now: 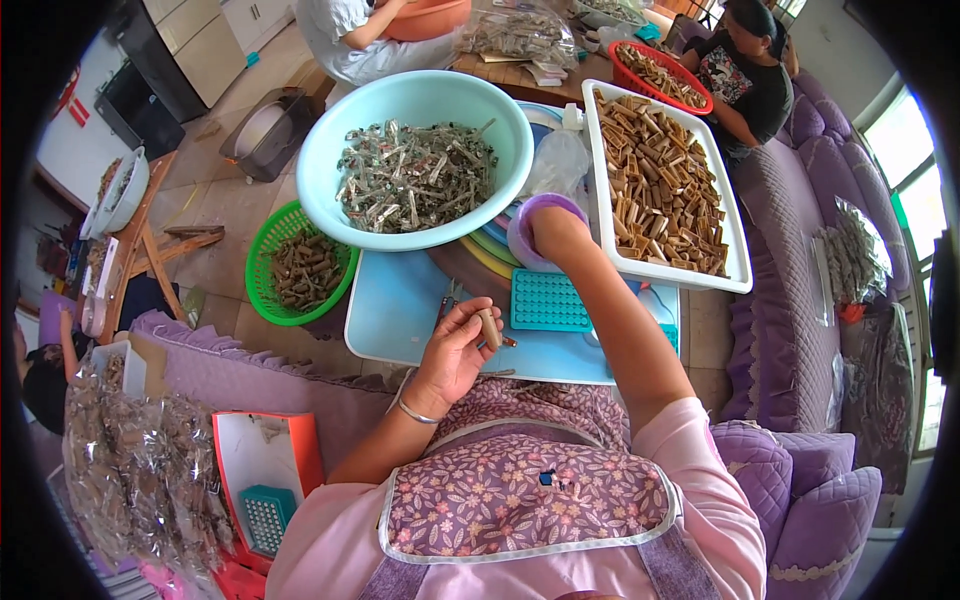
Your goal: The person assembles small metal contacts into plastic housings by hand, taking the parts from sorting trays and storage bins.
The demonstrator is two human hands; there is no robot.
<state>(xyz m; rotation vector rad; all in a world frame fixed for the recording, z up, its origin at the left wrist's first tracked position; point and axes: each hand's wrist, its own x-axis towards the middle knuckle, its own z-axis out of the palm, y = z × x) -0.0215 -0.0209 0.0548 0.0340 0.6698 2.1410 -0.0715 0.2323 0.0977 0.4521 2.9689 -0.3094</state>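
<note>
1. Head view: the left hand (455, 350) is held above the pale blue surface (395, 300), its fingers (478, 318) curled and pinching a small brown stick (489, 329) that stands nearly upright.
2. The right hand (556, 230) is reached forward into a small purple bowl (525, 228); its fingers are hidden inside, so whether they are spread or closed cannot be told.
3. A teal tray (545, 300) with rows of holes is seen lying on the surface just right of the left hand and under the right forearm.
4. A large light-blue basin (415, 100) filled with wrapped pieces is set beyond the hands, left of the purple bowl.
5. A white tray (740, 275) piled with brown sticks is placed to the right, just beside the purple bowl.
6. A green basket (262, 250) holding dark pieces is seen on the floor to the left, partly under the basin.
7. Two other people are seated at the far side, beside a red basket (640, 80).
</note>
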